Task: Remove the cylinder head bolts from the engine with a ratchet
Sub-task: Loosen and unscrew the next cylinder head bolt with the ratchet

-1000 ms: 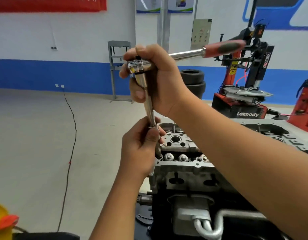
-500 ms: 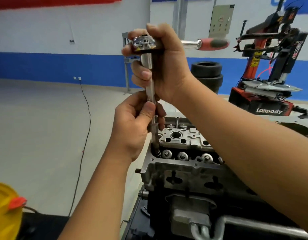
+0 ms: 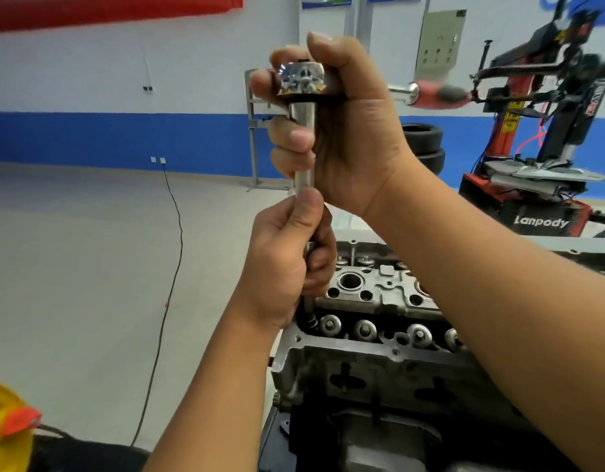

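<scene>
Ratchet: chrome head at 12 o'clock of the view, red handle pointing toward 3 o'clock, blurred. Right hand: grip clenched round the ratchet head and the top of the extension bar, thumb up. Extension bar: steel, near upright, running down toward 6 o'clock into the engine. Left hand: grip wrapped round the lower part of the bar, thumb pressed on it just below the right hand. Bar tip: seated on a bolt at the near left corner of the cylinder head; the bolt itself is mostly hidden. Engine: lower right of the view, at 5 o'clock, valve springs in a row. Background: tyre machine at 2 o'clock, stacked tyres, black cable across the floor, yellow object at 8 o'clock.
</scene>
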A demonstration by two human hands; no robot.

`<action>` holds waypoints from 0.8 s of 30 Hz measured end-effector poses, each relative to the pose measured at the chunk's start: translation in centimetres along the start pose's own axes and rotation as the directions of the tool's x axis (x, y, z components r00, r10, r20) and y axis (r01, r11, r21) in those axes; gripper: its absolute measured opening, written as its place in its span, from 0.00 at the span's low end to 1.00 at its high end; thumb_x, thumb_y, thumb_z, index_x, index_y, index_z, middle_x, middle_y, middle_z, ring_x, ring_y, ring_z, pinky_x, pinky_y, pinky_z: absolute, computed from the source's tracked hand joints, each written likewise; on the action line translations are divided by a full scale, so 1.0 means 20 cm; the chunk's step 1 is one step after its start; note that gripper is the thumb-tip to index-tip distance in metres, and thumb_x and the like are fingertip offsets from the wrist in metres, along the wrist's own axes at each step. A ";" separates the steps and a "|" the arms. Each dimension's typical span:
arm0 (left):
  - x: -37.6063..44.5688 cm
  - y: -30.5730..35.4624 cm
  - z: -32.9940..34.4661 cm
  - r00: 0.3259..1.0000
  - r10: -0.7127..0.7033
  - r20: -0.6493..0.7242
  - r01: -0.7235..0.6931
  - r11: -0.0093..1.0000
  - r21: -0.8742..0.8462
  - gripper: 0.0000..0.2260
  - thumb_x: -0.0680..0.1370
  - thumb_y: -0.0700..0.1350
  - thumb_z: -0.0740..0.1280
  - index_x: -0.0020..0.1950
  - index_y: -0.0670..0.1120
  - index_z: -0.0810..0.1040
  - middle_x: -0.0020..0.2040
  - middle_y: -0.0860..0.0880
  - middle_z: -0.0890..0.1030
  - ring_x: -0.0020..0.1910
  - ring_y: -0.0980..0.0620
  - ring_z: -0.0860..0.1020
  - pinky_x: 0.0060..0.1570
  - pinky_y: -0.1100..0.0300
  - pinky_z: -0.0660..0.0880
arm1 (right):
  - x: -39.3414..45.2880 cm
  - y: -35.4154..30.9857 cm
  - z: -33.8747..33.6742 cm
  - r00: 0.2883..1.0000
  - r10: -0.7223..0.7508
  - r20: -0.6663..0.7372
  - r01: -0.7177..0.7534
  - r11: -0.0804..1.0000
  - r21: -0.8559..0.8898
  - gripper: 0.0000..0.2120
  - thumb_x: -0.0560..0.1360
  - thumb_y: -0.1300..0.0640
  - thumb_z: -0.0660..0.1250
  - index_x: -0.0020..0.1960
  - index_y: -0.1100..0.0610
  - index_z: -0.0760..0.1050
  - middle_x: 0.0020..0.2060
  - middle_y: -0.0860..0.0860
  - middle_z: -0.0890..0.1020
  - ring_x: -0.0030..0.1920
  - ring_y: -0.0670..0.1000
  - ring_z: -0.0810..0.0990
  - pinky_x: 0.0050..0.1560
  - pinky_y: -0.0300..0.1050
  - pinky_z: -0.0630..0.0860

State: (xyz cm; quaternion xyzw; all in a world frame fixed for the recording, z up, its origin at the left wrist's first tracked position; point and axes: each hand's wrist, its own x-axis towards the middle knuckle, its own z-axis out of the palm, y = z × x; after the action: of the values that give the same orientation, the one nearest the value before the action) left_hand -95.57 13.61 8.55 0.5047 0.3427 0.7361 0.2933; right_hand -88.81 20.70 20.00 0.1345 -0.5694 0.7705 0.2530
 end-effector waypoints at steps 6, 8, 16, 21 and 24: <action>-0.02 0.00 0.04 0.990 0.089 -0.111 -0.071 0.985 0.156 0.20 0.81 0.61 0.64 0.35 0.50 0.72 0.25 0.50 0.69 0.20 0.53 0.65 0.22 0.64 0.63 | -0.03 0.03 0.02 0.902 -0.422 -0.086 0.323 0.795 -0.513 0.16 0.83 0.54 0.63 0.51 0.70 0.75 0.42 0.72 0.79 0.27 0.58 0.80 0.30 0.49 0.76; -0.04 0.02 0.02 0.994 0.064 -0.091 -0.050 0.988 0.147 0.20 0.79 0.62 0.64 0.37 0.48 0.74 0.27 0.46 0.72 0.22 0.50 0.68 0.23 0.61 0.66 | -0.02 0.03 0.03 0.912 -0.404 -0.068 0.322 0.808 -0.493 0.18 0.81 0.52 0.63 0.53 0.70 0.76 0.42 0.71 0.80 0.28 0.58 0.80 0.31 0.50 0.77; -0.04 0.04 0.02 1.000 -0.001 -0.011 0.002 0.999 0.045 0.14 0.83 0.52 0.63 0.38 0.51 0.73 0.31 0.51 0.69 0.26 0.53 0.63 0.25 0.63 0.60 | -0.02 0.01 0.00 0.997 -0.059 -0.045 0.060 0.998 0.026 0.16 0.79 0.45 0.60 0.49 0.57 0.77 0.38 0.55 0.84 0.23 0.49 0.75 0.25 0.37 0.69; -0.04 0.02 0.06 0.987 0.053 -0.151 -0.027 0.986 0.167 0.14 0.81 0.53 0.61 0.39 0.47 0.72 0.32 0.47 0.69 0.27 0.51 0.63 0.25 0.61 0.61 | -0.02 0.04 0.01 0.885 -0.457 -0.089 0.362 0.797 -0.484 0.13 0.80 0.53 0.66 0.47 0.64 0.77 0.38 0.69 0.78 0.27 0.59 0.81 0.29 0.49 0.76; -0.06 0.02 0.06 0.987 0.044 -0.157 -0.014 0.983 0.184 0.14 0.82 0.54 0.61 0.41 0.48 0.74 0.34 0.47 0.72 0.28 0.51 0.67 0.26 0.60 0.64 | -0.02 0.02 0.01 0.939 -0.335 -0.078 0.289 0.891 -0.350 0.12 0.79 0.53 0.65 0.50 0.63 0.78 0.40 0.61 0.80 0.28 0.56 0.79 0.29 0.46 0.74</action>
State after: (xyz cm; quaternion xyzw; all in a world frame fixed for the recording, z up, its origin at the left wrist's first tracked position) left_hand -94.12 12.58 8.51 0.4733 0.4237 0.7442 0.2066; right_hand -88.76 20.35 19.47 0.1265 -0.6438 0.6195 0.4308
